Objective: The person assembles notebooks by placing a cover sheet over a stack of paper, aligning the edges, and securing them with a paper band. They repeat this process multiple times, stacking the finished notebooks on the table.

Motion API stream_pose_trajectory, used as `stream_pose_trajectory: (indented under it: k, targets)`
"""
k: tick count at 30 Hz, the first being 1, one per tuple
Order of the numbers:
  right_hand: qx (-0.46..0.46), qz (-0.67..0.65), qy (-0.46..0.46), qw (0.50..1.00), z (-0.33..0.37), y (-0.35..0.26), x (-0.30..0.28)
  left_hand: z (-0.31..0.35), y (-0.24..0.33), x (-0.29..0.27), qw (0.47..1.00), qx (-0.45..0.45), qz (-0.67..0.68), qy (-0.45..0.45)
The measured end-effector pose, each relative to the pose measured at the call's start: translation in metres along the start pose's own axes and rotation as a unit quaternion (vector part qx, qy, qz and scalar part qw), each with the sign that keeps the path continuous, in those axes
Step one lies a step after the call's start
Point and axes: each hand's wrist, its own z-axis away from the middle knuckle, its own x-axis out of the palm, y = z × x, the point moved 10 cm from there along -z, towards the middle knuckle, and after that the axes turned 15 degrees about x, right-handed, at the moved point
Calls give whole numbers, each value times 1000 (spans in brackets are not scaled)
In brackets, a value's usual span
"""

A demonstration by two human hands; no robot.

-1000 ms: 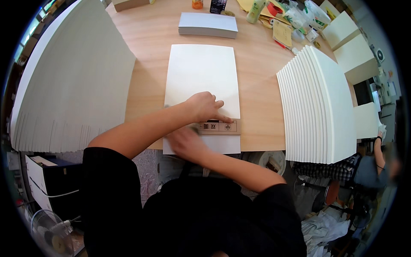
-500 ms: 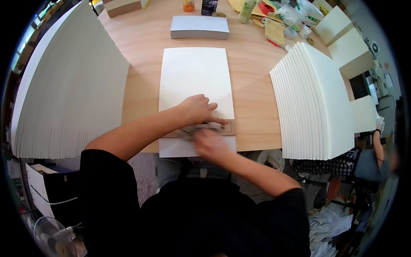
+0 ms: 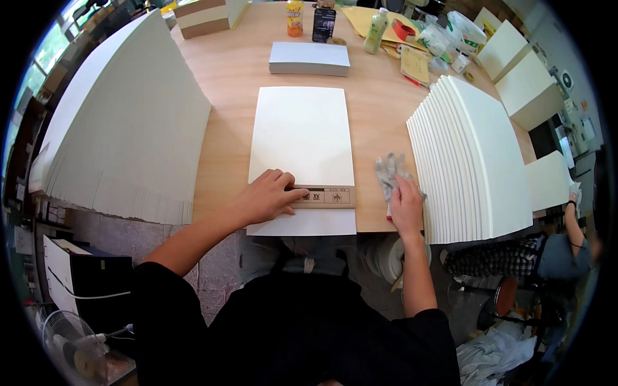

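Observation:
A white board or sheet (image 3: 302, 132) lies in front of me, with a brown printed strip (image 3: 344, 198) across its lower part and a white edge (image 3: 302, 223) below that. My left hand (image 3: 271, 195) rests on the strip's left end, thumb apart from the bent fingers and pointing right along it; it holds nothing I can see. Right of the board, my right hand (image 3: 407, 204) has its fingers closed on a crumpled grey work glove (image 3: 391, 172) with a red cuff edge. The glove is at the table's surface, beside the right-hand stack.
Tall white stacks stand left (image 3: 129, 122) and right (image 3: 473, 161) of me. A low white stack (image 3: 309, 67) lies beyond the board. Bottles (image 3: 376, 31), a dark box (image 3: 323, 24) and red tape (image 3: 403, 30) sit at the back. Another person's arm (image 3: 575, 225) shows far right.
My right hand has moved right, off the brown strip, to the bare table with the grey glove. My left hand has shifted left along the strip, uncovering its print. The view has tilted slightly.

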Motion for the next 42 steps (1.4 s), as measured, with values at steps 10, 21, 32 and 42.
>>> stream_pose_trajectory:
  k: [10, 21, 32, 42]
  targets:
    - [415, -353, -251, 800, -27, -34, 75, -40, -38, -73, 970, -54, -233, 42]
    - [256, -755, -396, 456, -50, -270, 105, -12, 88, -334, 838, 41, -523, 149]
    - [4, -615, -525, 588, -71, -603, 86, 358, 26, -472, 811, -329, -418, 243]
    - [-106, -486, -430, 753, -61, -602, 81, 442, -28, -440, 780, -396, -3, 484]
